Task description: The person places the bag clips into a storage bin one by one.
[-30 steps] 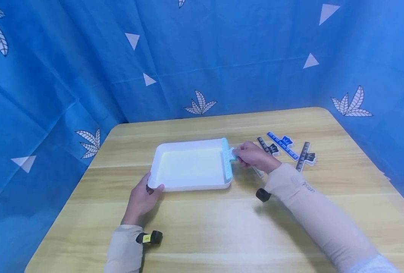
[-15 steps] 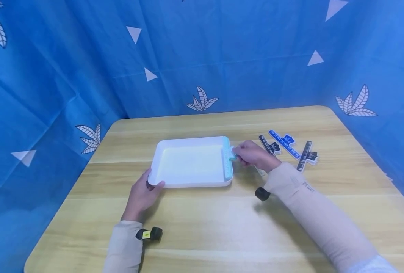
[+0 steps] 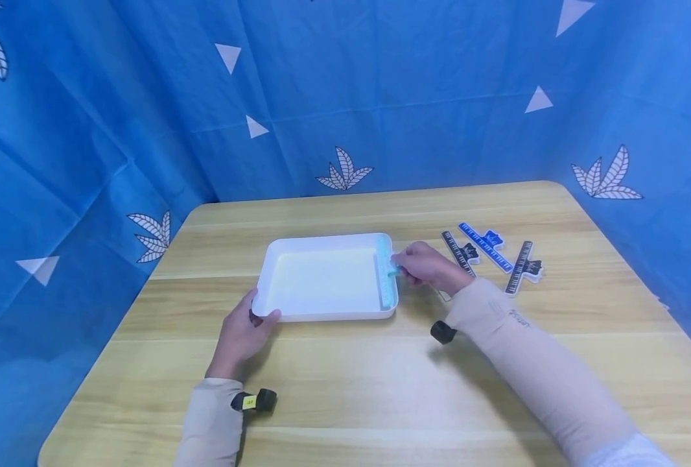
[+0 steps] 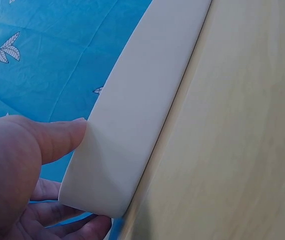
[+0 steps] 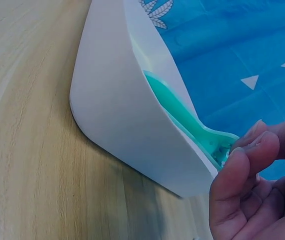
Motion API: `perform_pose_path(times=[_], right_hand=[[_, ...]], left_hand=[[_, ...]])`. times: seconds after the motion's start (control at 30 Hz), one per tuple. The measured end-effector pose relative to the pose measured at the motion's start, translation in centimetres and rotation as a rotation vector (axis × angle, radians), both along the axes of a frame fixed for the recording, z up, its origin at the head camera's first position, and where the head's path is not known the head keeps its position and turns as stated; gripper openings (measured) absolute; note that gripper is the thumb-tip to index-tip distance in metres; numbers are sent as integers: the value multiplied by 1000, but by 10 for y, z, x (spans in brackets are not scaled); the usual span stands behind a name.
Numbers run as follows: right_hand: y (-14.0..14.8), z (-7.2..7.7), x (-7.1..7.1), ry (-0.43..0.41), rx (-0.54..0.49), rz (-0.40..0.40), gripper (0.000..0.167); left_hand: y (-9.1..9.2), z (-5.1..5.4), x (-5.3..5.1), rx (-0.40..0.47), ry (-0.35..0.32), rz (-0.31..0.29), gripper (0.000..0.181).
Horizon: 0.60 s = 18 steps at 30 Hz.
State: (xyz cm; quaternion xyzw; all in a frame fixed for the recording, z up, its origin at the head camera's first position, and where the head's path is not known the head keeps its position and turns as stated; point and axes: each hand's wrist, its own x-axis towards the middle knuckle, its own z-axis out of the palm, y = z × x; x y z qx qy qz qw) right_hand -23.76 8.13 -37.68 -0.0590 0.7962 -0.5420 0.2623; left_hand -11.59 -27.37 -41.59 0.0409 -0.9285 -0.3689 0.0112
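Tray (image 3: 322, 279), white and shallow, sits on the bench (image 3: 345, 389) between its left and right edges, nearer the far edge. The left hand (image 3: 243, 332) grips the tray's near left corner, thumb on the near rim and fingers around the end. At the opposite end, the right hand (image 3: 424, 264) pinches the handle of a teal clip (image 3: 386, 282) between thumb and fingers. Its long bar lies along the inside of the tray's right wall, with the handle at the rim; whether the bar touches the tray's floor cannot be told.

Toward the bench's far right corner lie a blue clip (image 3: 485, 245), nearest the far edge, and two black clips, one (image 3: 457, 250) just beside the right hand, the other (image 3: 519, 267) nearer the right edge. A pale strip (image 3: 445, 296) shows partly below the right wrist. Behind the far edge hangs a blue curtain (image 3: 299, 97).
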Motion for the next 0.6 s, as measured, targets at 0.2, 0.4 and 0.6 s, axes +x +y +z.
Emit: perform_pose_path(times=[0.2, 0.4, 0.6], right_hand=[[-3, 0, -1, -7, -5, -1, 31], [-6, -1, -3, -18, -2, -4, 31], [-9, -2, -3, -34, 6, -7, 31]], left_hand=[[0, 1, 0, 12, 0, -4, 75], [1, 1, 0, 17, 5, 1, 74], [1, 1, 0, 12, -2, -2, 75]])
